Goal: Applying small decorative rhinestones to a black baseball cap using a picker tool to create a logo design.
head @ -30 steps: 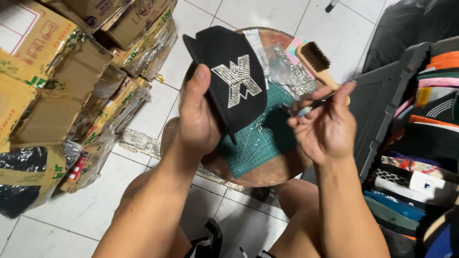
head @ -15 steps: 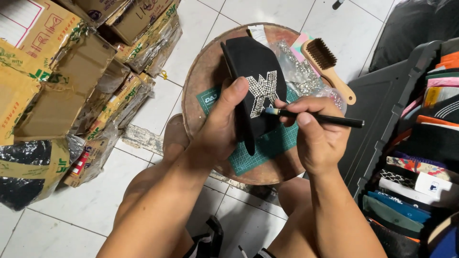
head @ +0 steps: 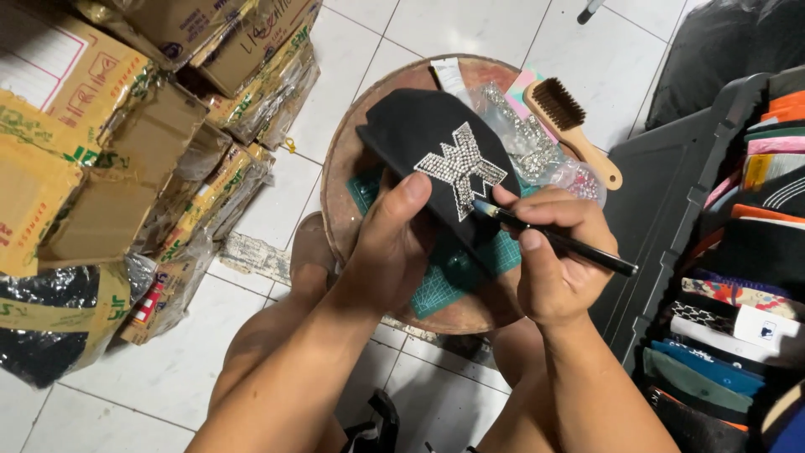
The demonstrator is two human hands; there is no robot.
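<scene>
A: Left hand [head: 394, 243] first — it's clamped on the black cap [head: 436, 147], thumb pressed on the front panel, fingers tucked underneath out of sight.

B: And the right hand [head: 558, 260]?

A: Closed around a thin black pen tool [head: 558, 239], pinched between thumb and forefinger. The tip sits at the lower edge of the rhinestone patch [head: 464, 168], just off the left thumb.

B: What's under the hands?

A: A round wooden table [head: 340, 180] with a green cutting mat [head: 444, 281] on it, showing between the two wrists.

B: Beyond the right hand?

A: A clear bag of rhinestones [head: 537, 151] just past the knuckles, then a wooden brush [head: 570, 122] lying on the table's far edge.

B: And off to the sides?

A: Cardboard boxes [head: 101, 143] stacked well out from the left hand; a dark crate [head: 679, 252] of folded caps close by the right.
</scene>
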